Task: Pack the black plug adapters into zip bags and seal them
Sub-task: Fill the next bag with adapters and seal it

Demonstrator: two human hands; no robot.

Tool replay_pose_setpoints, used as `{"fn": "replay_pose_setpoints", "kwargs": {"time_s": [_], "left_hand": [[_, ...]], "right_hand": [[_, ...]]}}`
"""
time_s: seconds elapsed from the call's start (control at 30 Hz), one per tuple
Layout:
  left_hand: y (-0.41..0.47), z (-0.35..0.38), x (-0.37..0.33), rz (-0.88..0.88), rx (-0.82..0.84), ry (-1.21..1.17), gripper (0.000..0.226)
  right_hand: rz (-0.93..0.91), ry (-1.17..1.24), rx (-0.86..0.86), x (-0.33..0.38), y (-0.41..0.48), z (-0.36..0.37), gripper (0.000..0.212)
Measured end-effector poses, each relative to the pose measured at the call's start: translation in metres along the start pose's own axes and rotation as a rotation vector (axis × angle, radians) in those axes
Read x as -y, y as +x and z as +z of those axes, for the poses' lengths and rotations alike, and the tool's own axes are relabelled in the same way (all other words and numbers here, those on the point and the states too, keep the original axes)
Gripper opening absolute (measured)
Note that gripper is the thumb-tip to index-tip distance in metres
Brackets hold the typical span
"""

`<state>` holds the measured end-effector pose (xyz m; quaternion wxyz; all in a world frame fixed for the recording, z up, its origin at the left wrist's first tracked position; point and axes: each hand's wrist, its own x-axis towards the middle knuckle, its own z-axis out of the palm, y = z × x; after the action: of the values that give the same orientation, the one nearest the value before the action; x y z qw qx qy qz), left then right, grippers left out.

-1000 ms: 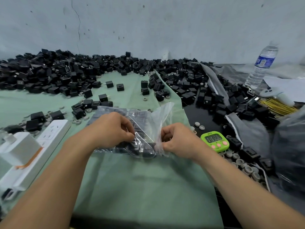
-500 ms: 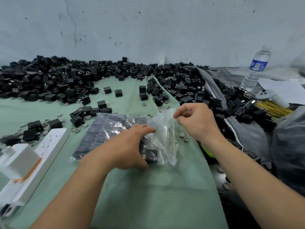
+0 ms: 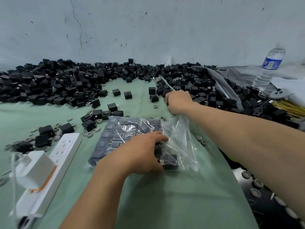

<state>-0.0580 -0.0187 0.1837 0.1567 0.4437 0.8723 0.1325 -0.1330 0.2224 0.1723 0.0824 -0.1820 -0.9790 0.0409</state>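
Clear plastic of the zip bag (image 3: pixel 132 129) lies on the green cloth (image 3: pixel 165 195), largely filled with rows of black adapters (image 3: pixel 170 161), its mouth at the right gaping unsealed. The left hand (image 3: pixel 142 152) presses it flat with near-straight fingers. Farther off, the right hand (image 3: pixel 179 101), pinching the bag's mouth half a second ago, now curls into the adapter pile (image 3: pixel 66 83); whether it grips one is unclear.

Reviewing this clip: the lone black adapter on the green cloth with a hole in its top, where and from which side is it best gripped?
Pinch the adapter across two opposite flat sides, coming straight down from above. It sits squarely on the green cloth as a small block with bare cloth all round, so thumb and finger should fit either side.
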Motion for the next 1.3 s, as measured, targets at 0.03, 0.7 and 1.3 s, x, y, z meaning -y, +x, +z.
{"fn": "replay_pose_setpoints", "kwargs": {"time_s": [0.03, 0.7, 1.3], "left_hand": [[0.0, 0.0, 0.0, -0.015, 0.001, -0.015, 0.085], [0.01, 0.038, -0.074, -0.241, -0.463, 0.175, 0.034], [-0.002, -0.015, 0.015, -0.394, -0.407, -0.053, 0.022]], "right_hand": [[-0.01, 0.029, -0.071, 0.001, -0.004, -0.003, 0.032], [0.157, 0.733, 0.048, -0.048, -0.189, -0.018, 0.036], [-0.129, 0.683, 0.11, -0.024, -0.179, -0.008, 0.013]]}}
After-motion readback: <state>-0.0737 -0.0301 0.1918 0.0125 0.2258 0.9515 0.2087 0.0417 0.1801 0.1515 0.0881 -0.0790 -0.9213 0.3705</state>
